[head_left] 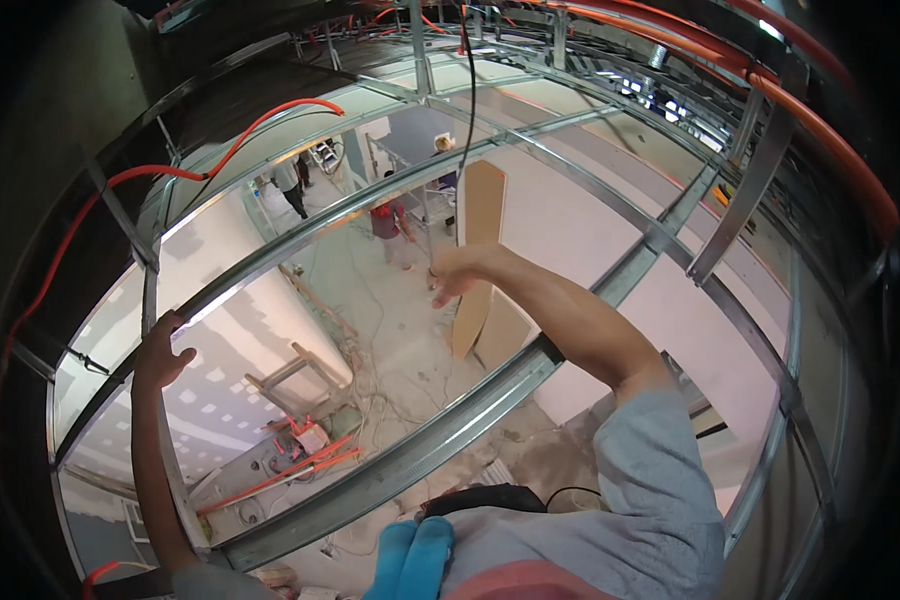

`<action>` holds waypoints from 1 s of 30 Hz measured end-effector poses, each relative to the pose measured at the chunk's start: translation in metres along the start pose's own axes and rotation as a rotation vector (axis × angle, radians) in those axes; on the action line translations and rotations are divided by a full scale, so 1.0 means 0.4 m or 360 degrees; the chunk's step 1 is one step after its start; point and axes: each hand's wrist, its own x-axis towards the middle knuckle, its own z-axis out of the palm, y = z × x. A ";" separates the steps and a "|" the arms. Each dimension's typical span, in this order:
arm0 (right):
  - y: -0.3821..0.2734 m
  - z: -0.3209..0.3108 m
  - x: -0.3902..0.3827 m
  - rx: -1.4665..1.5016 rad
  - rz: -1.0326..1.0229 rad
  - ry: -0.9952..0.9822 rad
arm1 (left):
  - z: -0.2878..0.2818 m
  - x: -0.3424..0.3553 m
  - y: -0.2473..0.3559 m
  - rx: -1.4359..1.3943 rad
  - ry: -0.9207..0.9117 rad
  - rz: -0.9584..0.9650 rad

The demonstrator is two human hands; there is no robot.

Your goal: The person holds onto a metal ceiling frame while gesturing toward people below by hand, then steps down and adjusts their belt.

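A thin metal ceiling channel (280, 243) runs diagonally across the grid ahead of me. At the left, my left hand (162, 355) has its fingers hooked over this channel, with the thumb sticking out to the side. My right hand (457, 272) hangs bent at the wrist over the opening in the middle, its fingers pointing down and apart. Nothing shows in it. Beneath my right forearm passes a wider metal channel (400, 472), close to my body. A blue cloth-like piece (410, 560) lies at my chest.
Orange conduit (240, 145) bends through the grid at upper left. A black cable (473, 90) dangles ahead. Far below on the floor are people, one in a red top (388, 222), a brown board (482, 205), a wooden frame (298, 378) and loose cables.
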 end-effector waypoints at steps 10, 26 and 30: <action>-0.008 -0.005 -0.008 0.0071 0.0043 -0.0074 | 0.001 0.001 -0.015 -0.0067 -0.0048 0.0004; -0.001 0.006 -0.012 0.0118 0.0207 -0.0054 | 0.006 0.005 0.000 0.0000 -0.0051 0.0021; -0.001 0.004 0.002 0.0092 0.0194 -0.0071 | -0.002 0.001 0.009 -0.0046 -0.0078 -0.0036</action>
